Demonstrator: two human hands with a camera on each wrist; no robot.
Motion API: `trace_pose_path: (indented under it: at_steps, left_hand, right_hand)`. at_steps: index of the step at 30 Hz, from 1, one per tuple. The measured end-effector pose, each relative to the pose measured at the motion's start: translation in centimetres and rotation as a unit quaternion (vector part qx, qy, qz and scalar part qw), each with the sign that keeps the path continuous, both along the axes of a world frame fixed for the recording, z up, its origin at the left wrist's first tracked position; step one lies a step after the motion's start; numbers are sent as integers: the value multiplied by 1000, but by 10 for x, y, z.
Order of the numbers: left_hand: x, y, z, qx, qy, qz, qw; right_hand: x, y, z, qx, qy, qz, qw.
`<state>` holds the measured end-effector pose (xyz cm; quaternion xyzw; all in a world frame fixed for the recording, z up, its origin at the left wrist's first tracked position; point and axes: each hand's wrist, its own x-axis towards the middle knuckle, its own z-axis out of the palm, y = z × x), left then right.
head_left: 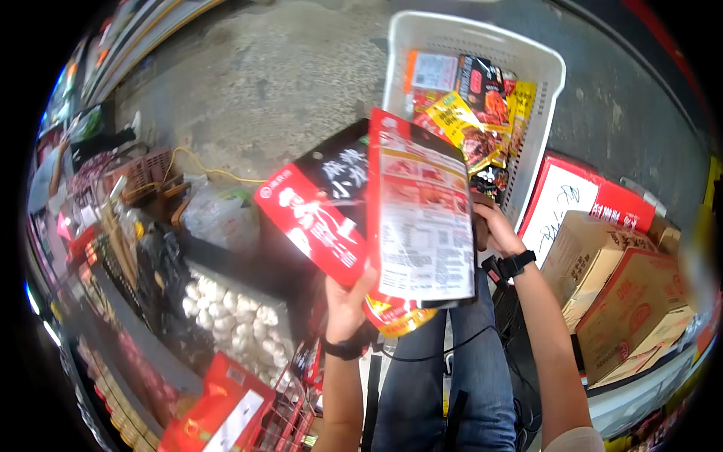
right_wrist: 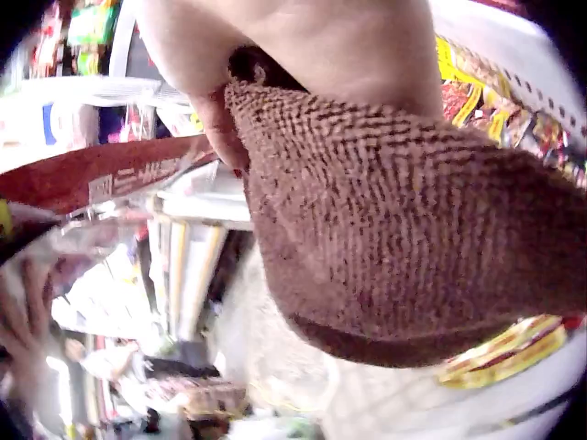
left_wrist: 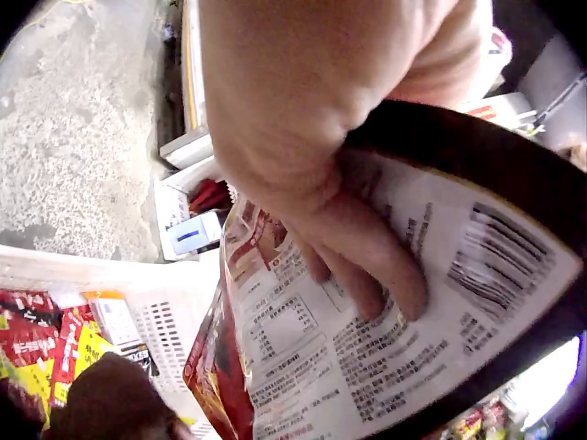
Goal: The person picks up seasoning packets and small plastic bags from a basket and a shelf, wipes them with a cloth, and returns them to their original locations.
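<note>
My left hand (head_left: 348, 307) grips several large flat packets by their lower edge. One packet (head_left: 425, 237) shows its printed back label; beside it fans out a red and black one (head_left: 315, 230), and a yellow and red packet (head_left: 399, 318) pokes out below. In the left wrist view the fingers (left_wrist: 367, 275) lie across the label near a barcode. A brown ribbed cloth (right_wrist: 394, 220) is pinched in my right hand (right_wrist: 312, 41), to the right of the packets; part of its grip is hidden.
Ahead stands a white basket (head_left: 471, 24) with colourful packets (head_left: 482, 83) inside. Cardboard boxes (head_left: 633, 316) and a red and white box (head_left: 568, 192) are on the right. At left are white bulbs (head_left: 233, 313), plastic bags and a red bag (head_left: 218, 403). A person (head_left: 49, 177) is at far left.
</note>
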<state>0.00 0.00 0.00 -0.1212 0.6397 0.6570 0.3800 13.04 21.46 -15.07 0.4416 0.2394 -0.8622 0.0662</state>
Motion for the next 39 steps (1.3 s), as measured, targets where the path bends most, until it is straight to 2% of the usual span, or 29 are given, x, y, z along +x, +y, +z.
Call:
trace_pose_path:
  at_steps: [1, 2, 3, 4, 5, 6, 7, 8, 9, 10, 11, 12, 13, 14, 15, 16, 17, 19, 21, 22, 23, 27, 28, 30, 31, 33, 37, 38, 39]
  left_hand:
    - [13, -2, 4, -8, -4, -28, 1000]
    - [19, -2, 12, 11, -48, -17, 999]
    - [10, -27, 63, 27, -3, -30, 999]
    - [37, -23, 75, -77, 163, -135, 974]
    - [34, -38, 115, -51, 112, -112, 986]
    - [58, -53, 138, -43, 154, -228, 960]
    - [88, -64, 138, 25, 173, -191, 966]
    - [61, -88, 158, 48, 127, -218, 966]
    - [66, -97, 175, 41, 162, -226, 960]
    - [69, -112, 192, 43, 184, -192, 963]
    - [78, -120, 204, 55, 191, -167, 966]
    - [88, -137, 201, 66, 175, -182, 965]
    - [108, -91, 234, 45, 181, -193, 963]
    - [77, -66, 180, 17, 89, -216, 972]
    - [94, -76, 220, 7, 104, -220, 970]
    - [89, -69, 270, -30, 159, -206, 965]
    - [101, -78, 296, -29, 138, -208, 968]
    - [99, -89, 283, 26, 172, -131, 976]
    - [134, -115, 280, 60, 218, -126, 966]
    - [119, -128, 262, 98, 266, -119, 952]
    - [133, -138, 265, 66, 313, -117, 940]
    - [160, -149, 321, 124, 136, 81, 980]
    - [167, -158, 326, 123, 158, 90, 976]
    - [187, -183, 312, 137, 228, 128, 956]
    - [199, -200, 305, 148, 170, 104, 969]
    - [221, -231, 272, 168, 185, 116, 961]
    - [256, -267, 243, 48, 164, 145, 974]
    - [270, -274, 221, 77, 149, 244, 955]
    - [277, -287, 190, 73, 150, 244, 955]
  right_hand:
    - [4, 3, 16, -100, 9, -80, 992]
    - [11, 1, 10, -110, 10, -81, 991]
    - [-22, -15, 61, -12, 0, -91, 996]
    - [-10, -6, 137, -34, 79, -90, 992]
    - [22, -23, 72, 133, 50, -55, 988]
    - [40, -31, 94, 142, 20, -89, 986]
    - [-29, -47, 237, 91, -247, -133, 956]
    - [32, -34, 148, 377, -18, 3, 926]
    - [32, -57, 189, 184, 81, -34, 979]
    - [25, -75, 233, -12, 170, -46, 984]
    - [8, -72, 231, -115, 90, -53, 988]
    - [16, -84, 221, -93, 168, 10, 981]
    - [18, -38, 229, -92, 271, 78, 955]
    - [2, -26, 178, -173, 165, 83, 967]
    - [10, -40, 235, -222, 130, 101, 961]
    - [-18, -44, 264, -226, 184, 175, 940]
    - [5, -45, 286, -242, 130, 179, 945]
    - [-17, -57, 278, -159, 199, 193, 948]
    - [27, -70, 312, -134, 157, 199, 958]
    - [-7, -74, 300, -63, 229, 231, 943]
    - [12, -87, 313, -33, 230, 230, 945]
    - [31, -86, 344, 98, 293, 240, 920]
    - [39, -91, 351, 107, 287, 257, 917]
    - [53, -114, 383, 120, 267, 290, 911]
    - [62, -122, 392, 156, 278, 318, 893]
    - [70, -138, 374, 232, 247, 377, 862]
    - [84, -206, 404, 270, 240, 427, 829]
    - [95, -229, 405, 277, 232, 435, 825]
    - [99, -242, 395, 285, 256, 451, 806]
